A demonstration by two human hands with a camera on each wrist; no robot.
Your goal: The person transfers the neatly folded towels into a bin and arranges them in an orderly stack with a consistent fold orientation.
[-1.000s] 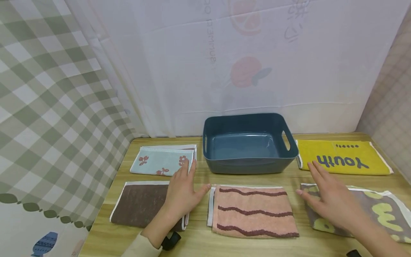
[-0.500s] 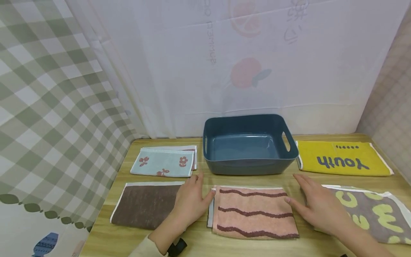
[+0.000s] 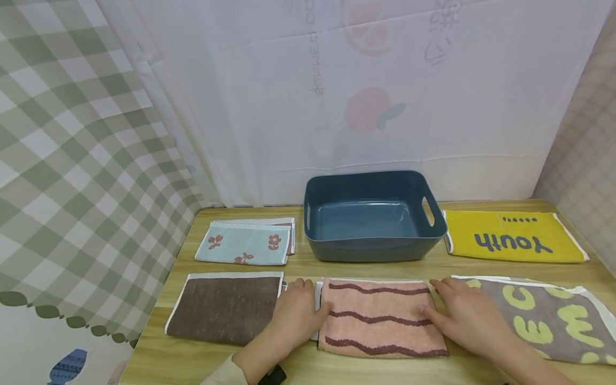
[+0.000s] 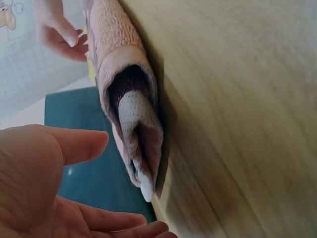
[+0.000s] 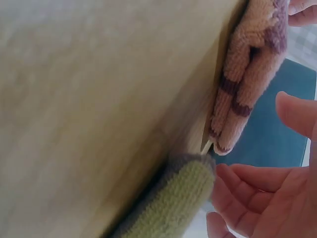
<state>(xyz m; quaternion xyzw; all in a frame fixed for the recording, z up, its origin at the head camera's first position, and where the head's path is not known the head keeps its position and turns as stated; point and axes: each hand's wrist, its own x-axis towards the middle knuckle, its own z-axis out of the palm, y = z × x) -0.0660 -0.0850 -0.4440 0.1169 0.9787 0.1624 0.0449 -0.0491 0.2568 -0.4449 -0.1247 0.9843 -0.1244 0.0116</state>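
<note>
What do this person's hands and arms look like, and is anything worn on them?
Both the left hand and the right hand are bare: no gloves or rings show. A cream sleeve covers the left forearm, ending short of the wrist, with a small black object beneath, only partly visible. The right forearm shows no sleeve within the frame.

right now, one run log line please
left hand: at left end of wavy-striped peach towel | right hand: at its right end | grip: none | teal bin: behind towel
</note>
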